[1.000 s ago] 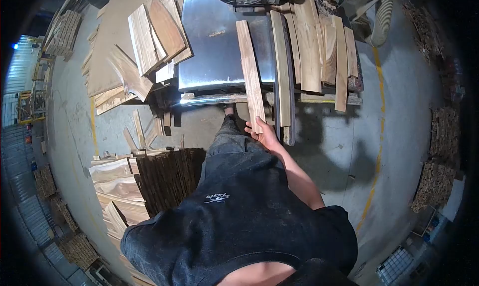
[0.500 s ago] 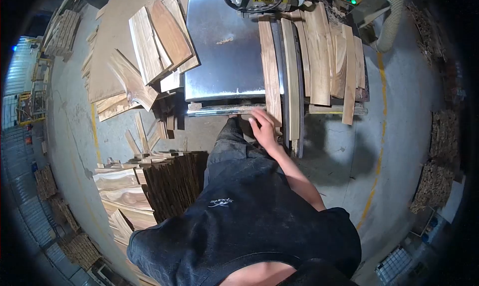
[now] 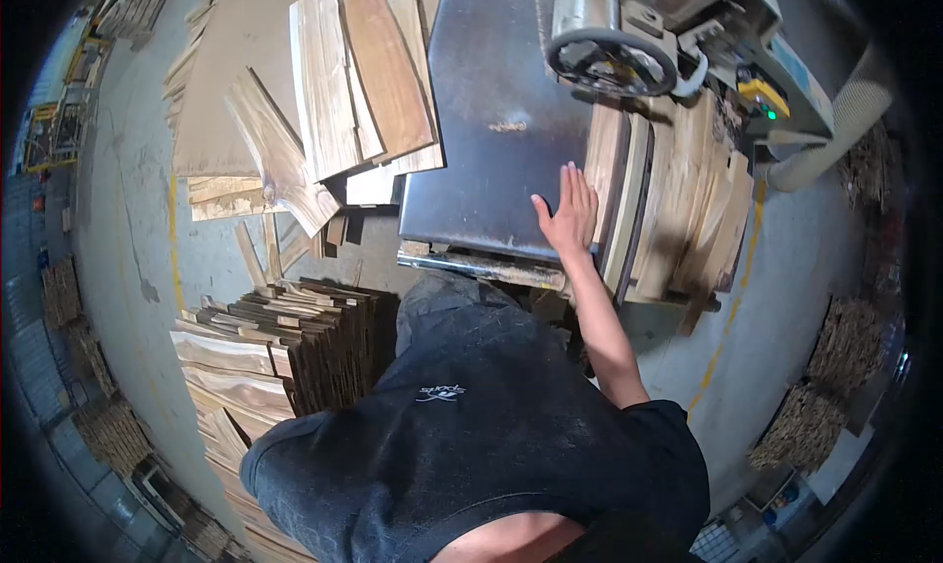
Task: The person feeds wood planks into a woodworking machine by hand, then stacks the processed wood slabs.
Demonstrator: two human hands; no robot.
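My right hand [image 3: 572, 214] reaches over the right part of the metal machine table [image 3: 481, 170], its fingers stretched out and the thumb apart. Its fingers are beside a narrow wooden plank [image 3: 604, 150], at the plank's left edge; whether they touch it is unclear. The hand grips nothing. Beyond the plank stands a machine head with a black handwheel [image 3: 611, 64]. A small heap of sawdust [image 3: 507, 127] lies on the metal table. My left hand is out of view.
Loose boards [image 3: 388, 72] lie on a brown sheet at the upper left. Below them is a tall stack of boards [image 3: 324, 342]. More planks [image 3: 678, 190] lie to the right of the machine table. A ribbed hose [image 3: 845, 131] runs down at the upper right.
My right hand has moved forward from the table's front edge to beside the plank, and its fingers have straightened. The plank sits farther forward, and the camera view has turned and shifted.
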